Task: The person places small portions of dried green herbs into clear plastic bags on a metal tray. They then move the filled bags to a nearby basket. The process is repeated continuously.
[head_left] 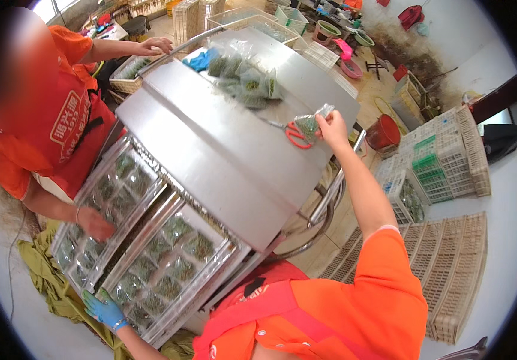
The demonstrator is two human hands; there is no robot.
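Note:
My right hand pinches a small clear plastic bag of green contents above the steel machine lid. Red-handled scissors lie on the lid beside that bag. More filled bags are heaped farther back, next to a blue glove. In a blue glove, my left hand rests at the near left edge of the machine's tray, fingers stretched out and holding nothing. Rows of filled bags lie flat in the tray bed nearest me, with more bags in the bed beyond it.
At the left a co-worker in orange has one hand over the far bed and the other by the lid's bar. Stacked plastic crates, a red bucket and slatted crates stand right. Olive cloth hangs lower left.

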